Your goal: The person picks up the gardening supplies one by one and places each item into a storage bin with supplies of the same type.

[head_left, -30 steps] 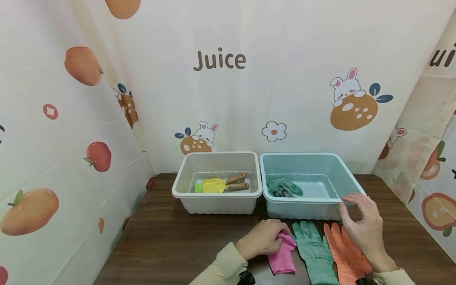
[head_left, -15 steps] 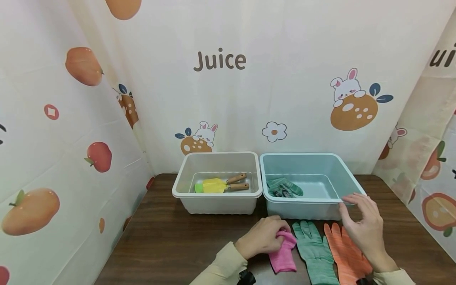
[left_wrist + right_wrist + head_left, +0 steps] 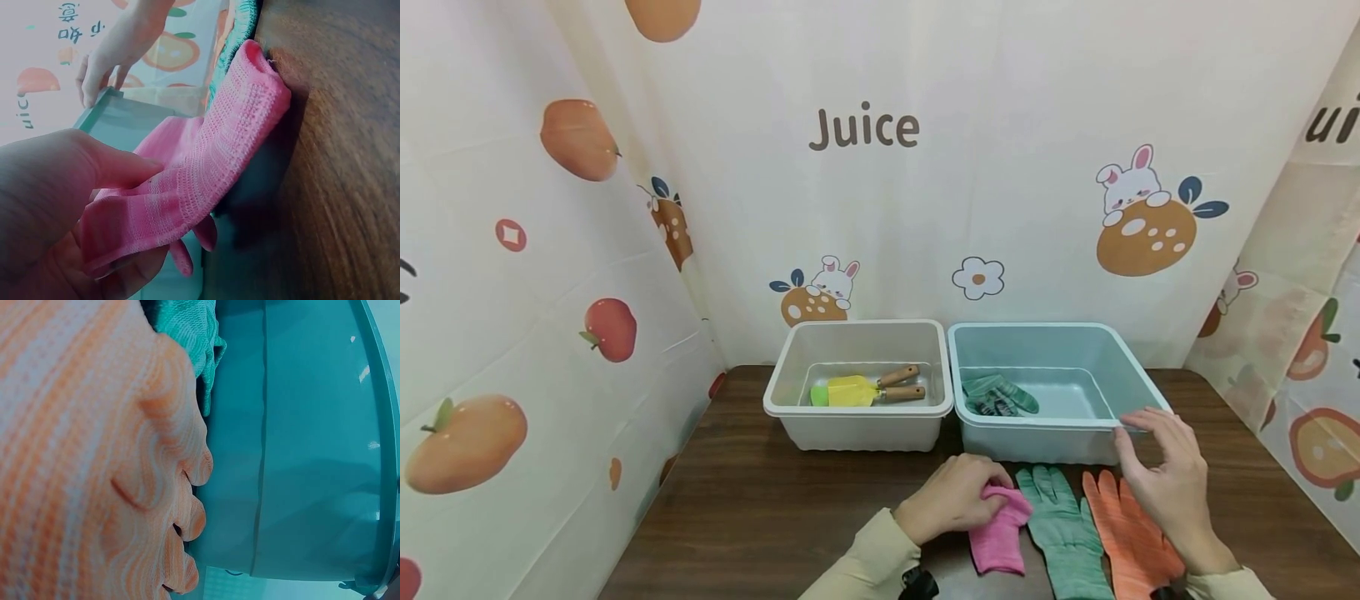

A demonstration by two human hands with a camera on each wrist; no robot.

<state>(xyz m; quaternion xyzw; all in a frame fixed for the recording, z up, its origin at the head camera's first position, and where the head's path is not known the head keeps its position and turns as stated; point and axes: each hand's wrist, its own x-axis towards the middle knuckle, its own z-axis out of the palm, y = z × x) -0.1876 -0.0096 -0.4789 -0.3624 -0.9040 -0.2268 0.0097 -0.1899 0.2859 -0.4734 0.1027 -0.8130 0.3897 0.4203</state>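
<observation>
A knitted pink glove (image 3: pixel 997 537) is pinched between the thumb and fingers of my left hand (image 3: pixel 955 496). In the left wrist view the pink glove (image 3: pixel 219 134) has its cuff opening turned up, and two of its fingertips hang below. My right hand (image 3: pixel 1172 479) holds the front rim of the light-blue bin (image 3: pixel 1045 437) near its right corner, thumb and fingertips close together there. A green glove (image 3: pixel 1063 533) lies flat between my hands. The orange glove (image 3: pixel 1123 525) beside it runs partly under my right hand and fills much of the right wrist view.
Inside the blue bin sits a bunched green glove-like bundle (image 3: pixel 1000 394) with dark parts. A white bin (image 3: pixel 857 429) on its left carries yellow-bladed tools with wooden handles (image 3: pixel 901 392). Both bins stand at the back of the dark wooden table (image 3: pixel 760 517), against a printed curtain (image 3: pixel 895 208).
The pink glove has shifted slightly right, its upper edge now closer to the green glove, still in my left hand's pinch. My right hand stays on the bin rim.
</observation>
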